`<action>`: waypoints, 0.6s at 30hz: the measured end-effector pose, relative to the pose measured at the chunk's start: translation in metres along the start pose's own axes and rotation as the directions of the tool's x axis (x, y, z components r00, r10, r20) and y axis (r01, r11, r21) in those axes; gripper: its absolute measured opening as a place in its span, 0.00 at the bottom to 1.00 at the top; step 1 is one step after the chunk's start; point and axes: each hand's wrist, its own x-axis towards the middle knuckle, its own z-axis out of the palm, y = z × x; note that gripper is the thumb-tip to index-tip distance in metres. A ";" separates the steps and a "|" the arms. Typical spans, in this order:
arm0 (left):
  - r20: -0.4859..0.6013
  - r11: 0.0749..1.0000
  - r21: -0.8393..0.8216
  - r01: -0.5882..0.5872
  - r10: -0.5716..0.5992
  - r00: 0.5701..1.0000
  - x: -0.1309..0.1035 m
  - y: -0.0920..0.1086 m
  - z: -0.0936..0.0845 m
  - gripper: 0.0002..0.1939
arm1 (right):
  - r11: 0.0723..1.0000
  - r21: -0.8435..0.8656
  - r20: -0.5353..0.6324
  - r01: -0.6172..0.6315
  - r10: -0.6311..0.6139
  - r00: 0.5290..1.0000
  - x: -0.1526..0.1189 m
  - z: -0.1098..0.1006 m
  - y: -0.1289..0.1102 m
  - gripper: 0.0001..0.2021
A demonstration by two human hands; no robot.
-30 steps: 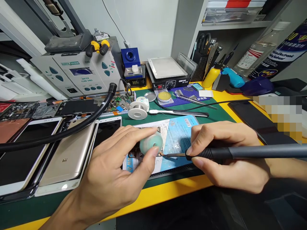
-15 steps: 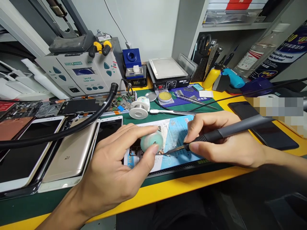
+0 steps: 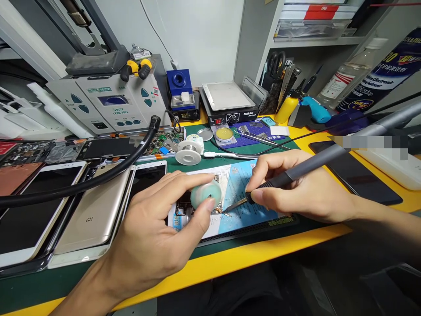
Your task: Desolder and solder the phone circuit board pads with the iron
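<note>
My left hand (image 3: pixel 156 219) pinches a round, pale green spool of desoldering braid (image 3: pixel 206 196) between thumb and fingers. Beneath it lies a phone circuit board (image 3: pixel 184 204), mostly covered by the hand and spool. My right hand (image 3: pixel 296 186) grips a soldering iron (image 3: pixel 291 172) like a pen. The iron's tip points down to the left and meets a small coppery strip at the board's right edge; whether it touches the board itself I cannot tell. Board and tip rest over a blue and white printed card (image 3: pixel 245 193).
Phones, including a gold one (image 3: pixel 94 210), lie left under a thick black hose (image 3: pixel 108 177). Behind stand a hot-air station (image 3: pixel 113 103), a heating plate (image 3: pixel 228 98) and a solder reel (image 3: pixel 188 154). A dark phone (image 3: pixel 358 175) lies right, near an iron cable.
The soldering iron's handle has swung up at its rear end, and my right hand has shifted slightly left. My left hand keeps its hold on the spool, and the view has shifted a little.
</note>
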 end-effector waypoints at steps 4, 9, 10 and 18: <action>0.004 1.000 -0.006 -0.008 0.008 1.000 0.001 0.001 0.000 0.12 | 0.999 -0.022 -0.021 0.043 -0.044 0.999 -0.001 0.000 0.003 0.06; 0.003 1.000 -0.005 -0.017 0.017 1.000 -0.001 -0.001 -0.001 0.12 | 0.995 -0.057 -0.040 0.085 -0.088 0.995 -0.002 0.000 0.006 0.06; 0.001 1.000 -0.005 -0.018 0.018 1.000 -0.001 -0.001 0.000 0.13 | 0.995 -0.048 -0.038 0.092 -0.094 0.995 -0.002 0.000 0.006 0.06; 0.006 1.000 -0.002 -0.014 0.014 1.000 -0.001 -0.002 0.001 0.13 | 0.994 0.001 -0.022 0.110 -0.110 0.994 -0.004 0.000 0.010 0.09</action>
